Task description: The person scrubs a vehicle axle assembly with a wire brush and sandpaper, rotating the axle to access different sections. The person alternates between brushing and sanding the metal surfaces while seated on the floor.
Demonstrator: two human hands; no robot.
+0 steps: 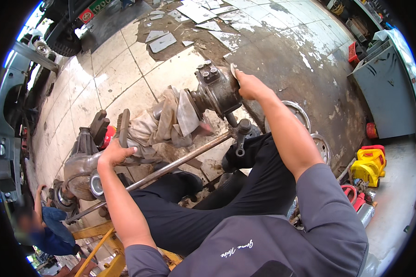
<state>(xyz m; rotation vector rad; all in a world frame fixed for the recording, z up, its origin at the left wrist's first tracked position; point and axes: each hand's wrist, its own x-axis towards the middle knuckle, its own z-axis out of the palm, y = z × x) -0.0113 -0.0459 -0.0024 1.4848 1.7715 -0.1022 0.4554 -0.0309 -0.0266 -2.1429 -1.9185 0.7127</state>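
Note:
A greasy vehicle axle lies across in front of me. Its round metal hub housing [223, 90] is at the upper right end and its wide differential casing [81, 173] at the lower left. My right hand [250, 87] is closed on a thin pale piece [233, 72], like cloth or sandpaper, against the housing's outer side. My left hand [115, 154] grips the axle beside an upright brown metal bracket [124, 127], its thumb pointing right and its other fingers partly hidden. A dirty beige rag [164, 120] drapes the middle of the axle. A long steel rod [185, 161] runs alongside, nearer me.
Broken tiles [162, 42] lie on the floor ahead. At the right stand a grey cabinet [386, 87] and a yellow container [369, 168]. Wheel rims [295, 113] lie by my right knee. Another person [48, 226] crouches at the lower left, near a yellow metal frame [108, 251].

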